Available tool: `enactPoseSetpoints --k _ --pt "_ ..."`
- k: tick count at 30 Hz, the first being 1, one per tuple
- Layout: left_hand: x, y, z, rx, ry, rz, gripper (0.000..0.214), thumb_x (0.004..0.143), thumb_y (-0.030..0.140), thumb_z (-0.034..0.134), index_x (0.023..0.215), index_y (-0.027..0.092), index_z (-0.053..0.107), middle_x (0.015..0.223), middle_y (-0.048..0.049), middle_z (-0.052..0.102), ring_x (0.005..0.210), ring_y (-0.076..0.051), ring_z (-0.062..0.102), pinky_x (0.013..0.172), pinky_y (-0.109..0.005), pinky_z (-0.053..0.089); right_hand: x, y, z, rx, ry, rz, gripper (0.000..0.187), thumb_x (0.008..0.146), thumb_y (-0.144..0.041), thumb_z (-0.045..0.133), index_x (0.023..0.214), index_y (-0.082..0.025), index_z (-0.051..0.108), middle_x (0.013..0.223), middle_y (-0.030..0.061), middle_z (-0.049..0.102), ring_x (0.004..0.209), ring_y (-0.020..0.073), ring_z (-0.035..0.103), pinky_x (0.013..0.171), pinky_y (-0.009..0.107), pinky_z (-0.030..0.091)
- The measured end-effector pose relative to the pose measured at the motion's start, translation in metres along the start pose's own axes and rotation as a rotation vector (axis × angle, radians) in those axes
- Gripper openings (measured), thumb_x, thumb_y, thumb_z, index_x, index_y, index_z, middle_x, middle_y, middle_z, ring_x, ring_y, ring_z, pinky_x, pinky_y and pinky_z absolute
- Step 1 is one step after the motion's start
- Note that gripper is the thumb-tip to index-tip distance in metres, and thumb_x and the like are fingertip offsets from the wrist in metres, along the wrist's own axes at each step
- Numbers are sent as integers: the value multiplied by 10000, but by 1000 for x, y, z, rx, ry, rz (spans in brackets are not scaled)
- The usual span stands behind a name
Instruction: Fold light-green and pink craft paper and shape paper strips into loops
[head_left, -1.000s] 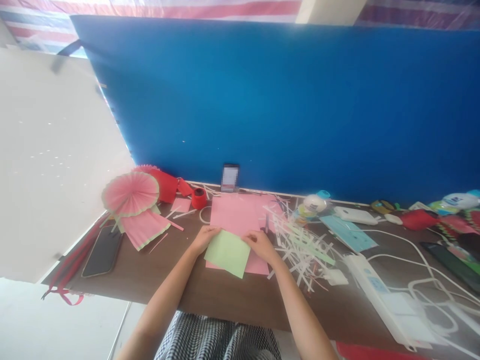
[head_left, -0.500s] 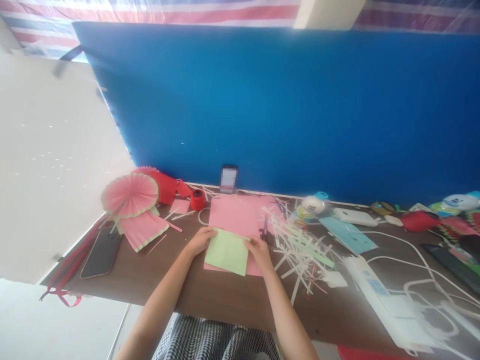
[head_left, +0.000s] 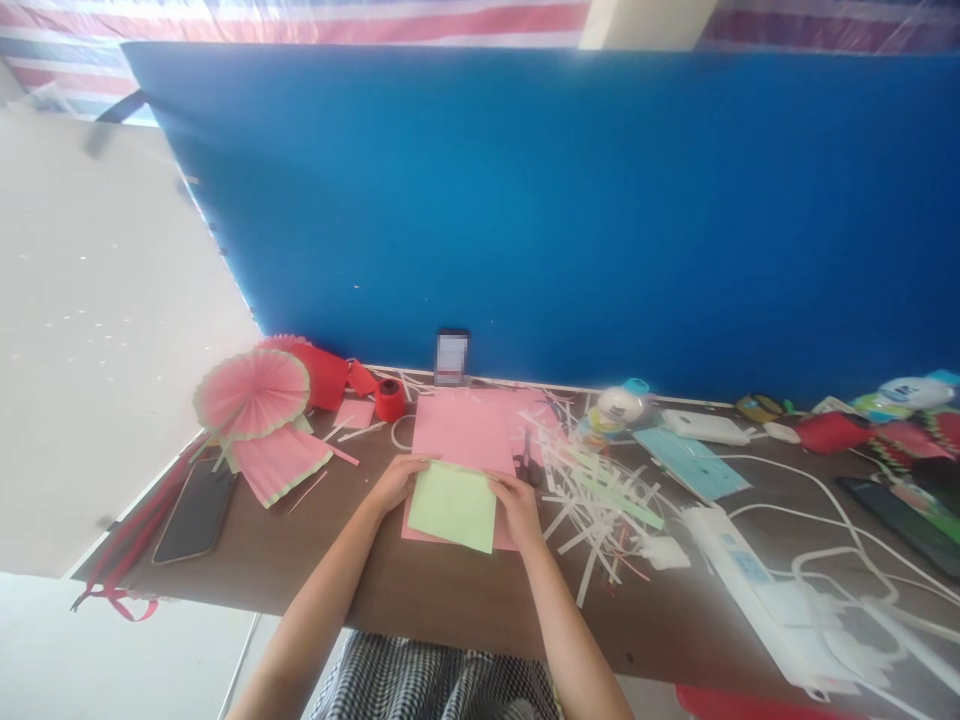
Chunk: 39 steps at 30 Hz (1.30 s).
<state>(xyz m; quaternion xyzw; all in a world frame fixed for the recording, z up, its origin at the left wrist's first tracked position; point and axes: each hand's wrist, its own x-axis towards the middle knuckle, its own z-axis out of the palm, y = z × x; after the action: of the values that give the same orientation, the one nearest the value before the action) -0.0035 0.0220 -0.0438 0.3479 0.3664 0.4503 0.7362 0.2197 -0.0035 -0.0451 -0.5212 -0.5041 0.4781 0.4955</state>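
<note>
A light green sheet of paper (head_left: pixel 452 507) lies on a pink sheet (head_left: pixel 465 432) near the front edge of the brown desk (head_left: pixel 315 560). My left hand (head_left: pixel 395 482) rests on the green sheet's far left corner, fingers pressed down on it. My right hand (head_left: pixel 514 504) presses its far right edge, fingers curled onto the paper. Scissors (head_left: pixel 525 458) lie just beyond my right hand.
A pile of paper strips (head_left: pixel 600 490) lies to the right. Pink paper fans (head_left: pixel 255 392), red tape roll (head_left: pixel 390 400) and a dark phone (head_left: pixel 196 510) sit at the left. A small phone (head_left: pixel 452 357) leans on the blue board (head_left: pixel 555 210). White power strip (head_left: pixel 742 572) and cables lie at right.
The green sheet has been turned squarer to the pink sheet and pressed flatter. My right hand slid a little toward me along its right edge.
</note>
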Motion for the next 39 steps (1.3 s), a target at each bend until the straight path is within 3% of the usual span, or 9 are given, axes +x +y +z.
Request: enactPoseSetpoints --k 6,11,16,20,25,29,33,39 --pt "1 0 5 54 45 76 196 610 164 591 761 100 698 708 -70 663 651 -152 556 633 -247 374 -1 1 2 -19 60 -18 186 680 -329 531 716 -203 662 830 41 662 831 224 581 761 345 436" --pt "3 -5 5 62 78 115 129 611 187 583 670 126 680 645 -22 631 588 -119 521 575 -223 353 -4 0 5 -77 37 -79 169 710 -313 483 677 -204 607 769 24 634 792 203 570 734 310 427" --pt "1 -7 7 220 103 176 208 610 302 670 703 118 649 653 -21 616 593 -117 525 580 -217 362 -7 -4 5 -183 30 -135 169 728 -303 477 698 -204 610 776 23 638 806 199 571 769 311 419" --pt "0 -7 8 283 136 176 340 611 359 685 860 136 623 602 -2 601 543 -117 527 543 -216 376 -7 -5 2 -194 3 -134 196 749 -320 474 725 -204 630 832 38 649 860 209 575 818 333 417" --pt "2 -12 6 354 141 220 313 651 376 652 842 128 639 678 -45 640 573 -131 553 537 -219 398 -8 -3 4 -152 -13 -174 275 719 -362 557 925 -191 617 980 75 630 935 226 563 792 332 446" --pt "4 -14 4 443 131 260 297 650 376 651 801 121 660 625 -39 632 529 -121 532 496 -209 380 -6 -3 6 -267 -4 -113 224 706 -370 585 786 -170 645 815 68 663 788 210 596 717 315 462" --pt "3 -12 5 488 129 309 283 665 375 638 768 113 662 687 -47 647 582 -121 552 529 -204 394 -5 -6 4 -314 -6 -132 230 724 -372 558 750 -163 650 777 57 669 739 196 599 675 291 461" --pt "1 -13 8 498 51 220 318 642 385 657 800 109 663 698 -55 662 601 -146 585 543 -222 433 -5 -4 1 -400 0 -170 237 744 -375 532 753 -167 645 785 54 675 724 194 608 650 279 463"
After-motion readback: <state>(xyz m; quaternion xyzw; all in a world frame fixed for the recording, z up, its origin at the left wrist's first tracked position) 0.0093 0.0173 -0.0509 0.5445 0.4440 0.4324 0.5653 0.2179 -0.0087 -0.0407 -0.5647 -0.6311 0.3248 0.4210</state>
